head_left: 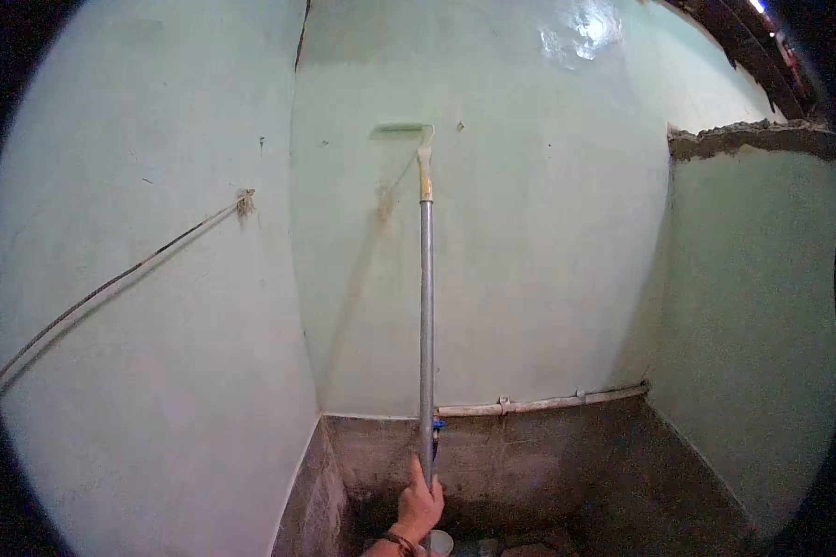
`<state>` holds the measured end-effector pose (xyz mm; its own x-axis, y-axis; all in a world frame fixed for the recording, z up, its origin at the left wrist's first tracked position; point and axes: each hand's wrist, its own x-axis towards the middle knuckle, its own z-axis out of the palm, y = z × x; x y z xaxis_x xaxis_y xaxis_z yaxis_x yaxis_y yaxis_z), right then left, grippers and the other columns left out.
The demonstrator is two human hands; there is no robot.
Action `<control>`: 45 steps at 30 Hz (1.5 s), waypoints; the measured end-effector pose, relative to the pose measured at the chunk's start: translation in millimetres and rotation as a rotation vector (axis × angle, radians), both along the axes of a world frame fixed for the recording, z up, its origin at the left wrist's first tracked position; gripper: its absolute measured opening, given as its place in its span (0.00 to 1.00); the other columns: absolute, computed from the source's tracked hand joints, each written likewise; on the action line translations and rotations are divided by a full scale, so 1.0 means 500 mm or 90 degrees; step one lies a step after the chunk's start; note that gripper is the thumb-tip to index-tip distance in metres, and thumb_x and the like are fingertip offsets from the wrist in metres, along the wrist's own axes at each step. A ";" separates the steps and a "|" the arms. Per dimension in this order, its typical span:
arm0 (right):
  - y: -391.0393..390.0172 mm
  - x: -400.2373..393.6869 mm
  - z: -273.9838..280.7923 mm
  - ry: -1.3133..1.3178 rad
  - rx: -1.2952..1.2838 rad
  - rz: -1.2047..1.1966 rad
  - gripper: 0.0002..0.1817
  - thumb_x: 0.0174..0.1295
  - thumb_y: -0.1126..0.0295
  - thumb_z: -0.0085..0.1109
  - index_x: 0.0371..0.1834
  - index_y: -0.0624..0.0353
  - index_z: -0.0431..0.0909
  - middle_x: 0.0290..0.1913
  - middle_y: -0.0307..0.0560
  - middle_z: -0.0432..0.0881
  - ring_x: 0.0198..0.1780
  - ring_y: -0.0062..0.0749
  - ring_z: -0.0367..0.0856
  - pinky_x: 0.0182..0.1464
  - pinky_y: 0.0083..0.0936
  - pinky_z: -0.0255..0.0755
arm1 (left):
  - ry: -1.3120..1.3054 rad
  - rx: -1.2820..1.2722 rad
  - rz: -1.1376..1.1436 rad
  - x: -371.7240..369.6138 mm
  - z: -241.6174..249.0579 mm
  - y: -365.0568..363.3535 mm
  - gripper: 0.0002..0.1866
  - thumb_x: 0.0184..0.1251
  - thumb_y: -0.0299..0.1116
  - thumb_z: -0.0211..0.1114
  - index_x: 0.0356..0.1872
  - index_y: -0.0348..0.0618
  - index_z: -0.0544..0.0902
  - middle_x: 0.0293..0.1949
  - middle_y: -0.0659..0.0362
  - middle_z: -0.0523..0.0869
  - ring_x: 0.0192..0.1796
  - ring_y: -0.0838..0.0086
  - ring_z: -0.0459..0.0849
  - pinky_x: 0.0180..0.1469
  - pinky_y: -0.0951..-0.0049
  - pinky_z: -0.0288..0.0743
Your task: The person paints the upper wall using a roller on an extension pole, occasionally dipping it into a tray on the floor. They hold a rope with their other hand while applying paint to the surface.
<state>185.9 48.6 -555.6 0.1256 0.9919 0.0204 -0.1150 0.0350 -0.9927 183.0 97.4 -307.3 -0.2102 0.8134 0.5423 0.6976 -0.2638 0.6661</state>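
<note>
A long grey pole [426, 306] stands nearly upright in front of the pale green wall [529, 260]. At its top, above a yellowish handle [425, 176], a paint roller [401, 127] lies against the wall, pointing left. One hand [420, 506], low in the view, is wrapped round the pole, with one finger stretched up along it. It looks like my left hand, coming in from the lower left, with a dark band at the wrist. My right hand does not show.
A pale pipe [539, 406] runs along the wall above the dark lower part [529, 464]. On the left wall, a dark rod or cable [121, 276] slants up to a hole. A white container [441, 541] stands low beside the hand. A rough ledge [752, 139] is at the upper right.
</note>
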 end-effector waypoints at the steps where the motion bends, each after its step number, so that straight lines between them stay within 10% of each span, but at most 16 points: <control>1: -0.032 -0.014 0.012 0.068 -0.069 0.001 0.26 0.67 0.53 0.41 0.63 0.56 0.63 0.60 0.55 0.66 0.59 0.45 0.66 0.55 0.38 0.65 | -0.024 -0.118 -0.006 -0.015 0.008 -0.015 0.35 0.62 0.36 0.51 0.66 0.35 0.47 0.22 0.37 0.78 0.26 0.42 0.78 0.30 0.49 0.72; 3: 0.006 0.006 0.242 0.290 0.434 0.245 0.24 0.70 0.56 0.34 0.64 0.55 0.61 0.46 0.52 0.76 0.44 0.32 0.73 0.48 0.32 0.68 | 0.059 0.046 0.031 -0.060 0.019 0.038 0.36 0.61 0.34 0.52 0.67 0.39 0.45 0.19 0.39 0.78 0.25 0.42 0.77 0.28 0.48 0.71; 4: 0.051 -0.019 0.212 0.044 -0.008 0.145 0.19 0.65 0.56 0.45 0.46 0.61 0.75 0.30 0.51 0.78 0.29 0.35 0.75 0.36 0.32 0.68 | 0.055 0.057 0.022 -0.082 0.091 0.063 0.36 0.60 0.34 0.52 0.67 0.40 0.45 0.20 0.38 0.78 0.25 0.42 0.77 0.28 0.48 0.70; 9: 0.176 -0.131 0.598 -0.067 0.273 0.056 0.26 0.64 0.48 0.42 0.37 0.65 0.74 0.29 0.59 0.76 0.32 0.39 0.73 0.39 0.35 0.67 | 0.141 0.064 0.104 -0.160 0.461 0.176 0.39 0.58 0.32 0.53 0.68 0.50 0.43 0.27 0.40 0.79 0.31 0.47 0.80 0.35 0.50 0.73; 13: 0.164 -0.117 0.710 -0.061 0.250 0.001 0.27 0.64 0.48 0.41 0.34 0.66 0.73 0.26 0.59 0.74 0.27 0.38 0.70 0.34 0.36 0.65 | 0.167 0.093 0.116 -0.157 0.528 0.198 0.38 0.58 0.32 0.52 0.68 0.48 0.42 0.26 0.41 0.80 0.30 0.46 0.80 0.35 0.50 0.73; 19: 0.026 0.044 0.274 -0.174 0.250 0.130 0.18 0.66 0.61 0.40 0.46 0.65 0.70 0.23 0.49 0.72 0.25 0.33 0.66 0.33 0.33 0.66 | 0.067 0.050 -0.007 -0.061 0.090 0.067 0.39 0.59 0.32 0.52 0.67 0.40 0.41 0.23 0.38 0.79 0.27 0.42 0.78 0.31 0.49 0.72; 21: -0.107 0.120 0.314 -0.166 -0.168 0.320 0.23 0.69 0.57 0.36 0.63 0.56 0.62 0.47 0.53 0.74 0.40 0.38 0.73 0.48 0.37 0.67 | 0.047 -0.123 -0.010 -0.020 0.002 -0.026 0.39 0.58 0.33 0.53 0.67 0.39 0.41 0.22 0.38 0.79 0.26 0.43 0.79 0.31 0.50 0.73; 24: -0.040 0.114 0.192 -0.199 0.249 -0.006 0.17 0.66 0.60 0.42 0.40 0.65 0.72 0.22 0.45 0.70 0.25 0.30 0.65 0.30 0.30 0.65 | 0.030 -0.059 -0.048 0.005 0.067 -0.018 0.40 0.58 0.32 0.54 0.67 0.38 0.42 0.22 0.39 0.79 0.26 0.44 0.79 0.30 0.50 0.73; 30: 0.109 0.134 0.493 -0.152 0.189 0.048 0.21 0.67 0.58 0.39 0.22 0.65 0.66 0.15 0.39 0.63 0.18 0.24 0.61 0.22 0.28 0.59 | 0.004 0.038 -0.051 0.020 0.321 0.117 0.38 0.58 0.30 0.53 0.66 0.39 0.43 0.26 0.39 0.79 0.29 0.44 0.79 0.32 0.51 0.73; 35: 0.030 0.243 0.202 -0.223 0.125 0.084 0.22 0.64 0.56 0.46 0.24 0.65 0.72 0.15 0.52 0.70 0.18 0.40 0.70 0.26 0.37 0.64 | -0.061 0.021 -0.090 0.094 0.002 0.068 0.38 0.57 0.32 0.53 0.66 0.33 0.43 0.31 0.38 0.79 0.29 0.44 0.78 0.32 0.52 0.72; 36: -0.007 0.277 0.083 -0.357 0.321 0.038 0.18 0.65 0.60 0.41 0.30 0.66 0.72 0.21 0.51 0.73 0.21 0.39 0.71 0.26 0.32 0.64 | -0.061 -0.093 -0.100 0.114 -0.081 0.016 0.39 0.57 0.33 0.53 0.66 0.31 0.43 0.26 0.39 0.79 0.25 0.44 0.77 0.29 0.52 0.71; 38: -0.079 0.289 0.027 -0.298 0.159 -0.062 0.18 0.65 0.60 0.42 0.28 0.65 0.71 0.17 0.46 0.69 0.20 0.29 0.66 0.25 0.31 0.62 | -0.074 -0.104 -0.120 0.164 -0.269 -0.068 0.39 0.57 0.33 0.53 0.65 0.30 0.43 0.22 0.40 0.78 0.22 0.44 0.76 0.26 0.50 0.71; 43: -0.053 0.327 0.085 -0.115 0.088 0.082 0.23 0.67 0.51 0.39 0.52 0.59 0.69 0.35 0.52 0.75 0.28 0.40 0.71 0.38 0.41 0.66 | -0.112 -0.074 -0.113 0.172 -0.157 0.013 0.38 0.57 0.32 0.54 0.65 0.31 0.44 0.23 0.41 0.79 0.23 0.43 0.76 0.26 0.50 0.70; 44: 0.003 0.334 0.122 -0.288 0.078 0.064 0.18 0.65 0.60 0.44 0.27 0.66 0.71 0.17 0.44 0.67 0.22 0.24 0.64 0.25 0.30 0.62 | -0.103 0.015 -0.090 0.160 -0.106 0.070 0.38 0.57 0.31 0.54 0.65 0.31 0.44 0.23 0.41 0.79 0.24 0.43 0.77 0.26 0.51 0.70; 45: 0.045 0.319 0.177 -0.287 0.070 0.088 0.18 0.65 0.60 0.44 0.25 0.65 0.70 0.16 0.44 0.66 0.22 0.24 0.63 0.25 0.30 0.62 | -0.103 0.078 -0.083 0.146 -0.035 0.100 0.38 0.57 0.31 0.54 0.65 0.31 0.45 0.25 0.40 0.79 0.25 0.43 0.77 0.27 0.50 0.71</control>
